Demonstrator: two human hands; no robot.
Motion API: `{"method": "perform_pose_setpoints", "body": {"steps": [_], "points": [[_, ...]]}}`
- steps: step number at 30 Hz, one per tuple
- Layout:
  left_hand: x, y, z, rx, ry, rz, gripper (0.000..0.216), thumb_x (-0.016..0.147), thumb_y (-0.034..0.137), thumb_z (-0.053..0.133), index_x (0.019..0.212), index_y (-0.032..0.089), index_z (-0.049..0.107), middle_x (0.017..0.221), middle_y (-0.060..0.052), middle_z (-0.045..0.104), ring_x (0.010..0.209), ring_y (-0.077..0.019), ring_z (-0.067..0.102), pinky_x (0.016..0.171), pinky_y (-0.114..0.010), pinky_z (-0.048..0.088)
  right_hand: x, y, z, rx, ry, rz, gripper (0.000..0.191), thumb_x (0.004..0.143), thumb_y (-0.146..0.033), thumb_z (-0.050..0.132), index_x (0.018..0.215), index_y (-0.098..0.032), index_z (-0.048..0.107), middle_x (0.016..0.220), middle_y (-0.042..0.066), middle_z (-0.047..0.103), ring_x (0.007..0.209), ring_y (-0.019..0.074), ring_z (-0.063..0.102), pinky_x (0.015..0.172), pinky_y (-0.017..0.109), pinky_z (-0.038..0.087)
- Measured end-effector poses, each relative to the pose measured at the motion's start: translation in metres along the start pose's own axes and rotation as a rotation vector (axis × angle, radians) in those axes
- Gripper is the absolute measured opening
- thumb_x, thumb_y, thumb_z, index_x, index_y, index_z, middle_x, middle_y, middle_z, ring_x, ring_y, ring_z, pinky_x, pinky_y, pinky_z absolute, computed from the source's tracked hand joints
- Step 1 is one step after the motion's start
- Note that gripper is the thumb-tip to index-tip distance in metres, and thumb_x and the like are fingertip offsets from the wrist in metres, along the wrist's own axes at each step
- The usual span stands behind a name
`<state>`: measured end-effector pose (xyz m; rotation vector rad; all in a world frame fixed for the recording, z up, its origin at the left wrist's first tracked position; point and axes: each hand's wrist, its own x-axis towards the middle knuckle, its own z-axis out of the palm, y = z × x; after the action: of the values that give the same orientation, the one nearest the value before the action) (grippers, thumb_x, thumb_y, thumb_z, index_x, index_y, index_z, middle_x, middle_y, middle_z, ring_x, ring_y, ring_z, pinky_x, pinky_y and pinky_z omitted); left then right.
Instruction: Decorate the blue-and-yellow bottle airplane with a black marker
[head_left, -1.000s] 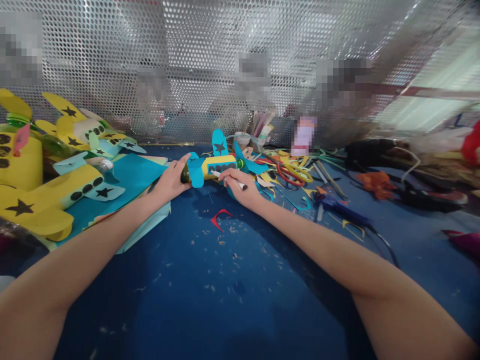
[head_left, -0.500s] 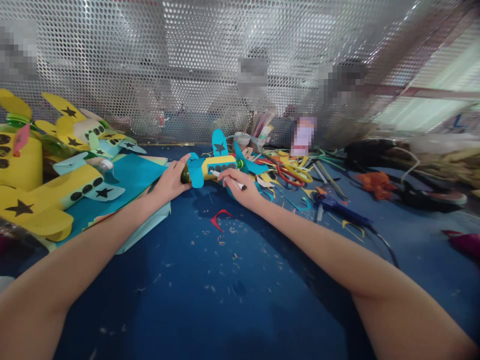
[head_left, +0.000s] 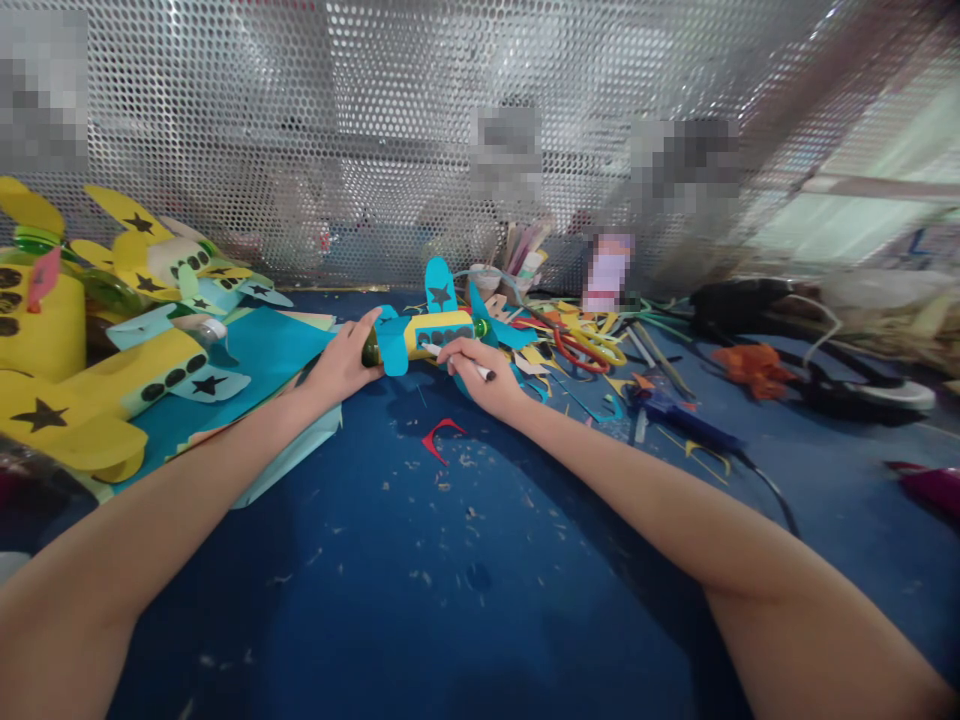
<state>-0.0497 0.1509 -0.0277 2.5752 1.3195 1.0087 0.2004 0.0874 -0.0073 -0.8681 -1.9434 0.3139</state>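
My left hand (head_left: 346, 358) is closed round the dark green base end of a bottle airplane (head_left: 440, 321). The bottle lies on its side, wrapped in yellow paper, with blue paper wings and tail pieces. A dark star marks its upright blue wing (head_left: 439, 284), and dark ovals run along a blue strip on its side. In my right hand (head_left: 484, 375) a white marker (head_left: 480, 370) with a black end is pinched, its tip at the ovals on the strip. The green bottle neck (head_left: 480, 328) points right, partly behind my right hand.
Several finished bottle airplanes (head_left: 161, 370) lie at left over blue paper sheets (head_left: 277, 340). Paper scraps and yellow-handled scissors (head_left: 600, 345) spread behind my right hand. A blue glue gun (head_left: 686, 418) with a cord lies at right. A red scrap (head_left: 442, 438) lies in front.
The marker and my right hand have shifted very slightly along the blue strip. My left hand and the bottle airplane stay in place.
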Motion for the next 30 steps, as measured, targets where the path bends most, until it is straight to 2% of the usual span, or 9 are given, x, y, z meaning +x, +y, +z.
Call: {"method": "perform_pose_setpoints", "body": {"steps": [14, 30], "points": [[0.0, 0.0021, -0.001, -0.002, -0.001, 0.024, 0.09, 0.075, 0.029, 0.076, 0.151, 0.023, 0.03, 0.139, -0.013, 0.054, 0.119, -0.0342, 0.055, 0.101, -0.05, 0.046, -0.0003, -0.0032, -0.0006, -0.012, -0.014, 0.026, 0.023, 0.09, -0.018, 0.042, 0.08, -0.022, 0.062, 0.069, 0.0, 0.061, 0.068, 0.0151, 0.057, 0.069, 0.03, 0.046], [0.0001, 0.0032, -0.0024, -0.002, -0.01, 0.008, 0.09, 0.075, 0.029, 0.077, 0.151, 0.021, 0.03, 0.137, -0.015, 0.055, 0.118, -0.0342, 0.055, 0.1, -0.049, 0.047, -0.0002, -0.0019, -0.0001, -0.004, 0.004, 0.033, 0.022, 0.09, -0.019, 0.042, 0.081, -0.021, 0.063, 0.069, 0.0, 0.059, 0.068, 0.0151, 0.056, 0.07, 0.03, 0.045]]}}
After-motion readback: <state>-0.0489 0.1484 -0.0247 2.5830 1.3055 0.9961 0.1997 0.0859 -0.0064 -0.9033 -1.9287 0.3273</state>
